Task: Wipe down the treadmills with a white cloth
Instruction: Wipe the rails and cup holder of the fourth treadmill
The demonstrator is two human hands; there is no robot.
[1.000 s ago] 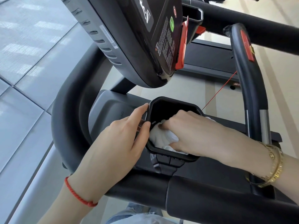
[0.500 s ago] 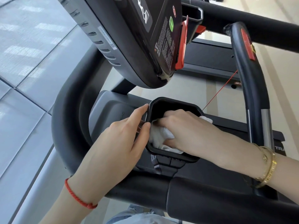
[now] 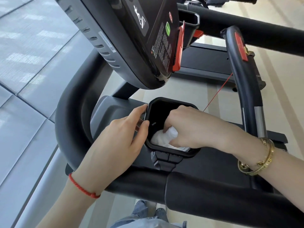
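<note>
While left hand [image 3: 125, 137] steadies cup holder [image 3: 172, 153], right hand [image 3: 189, 129] grip clutches white cloth [image 3: 164, 139].

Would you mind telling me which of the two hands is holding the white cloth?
The right hand, the one with gold bangles, grips the white cloth inside the black cup holder; the left hand only rests on its rim.

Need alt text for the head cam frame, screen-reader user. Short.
A person's right hand grips a white cloth inside a treadmill's black cup holder, while the left hand rests its fingers on the holder's left rim. The tilted console hangs above; a padded handlebar crosses below.
</note>
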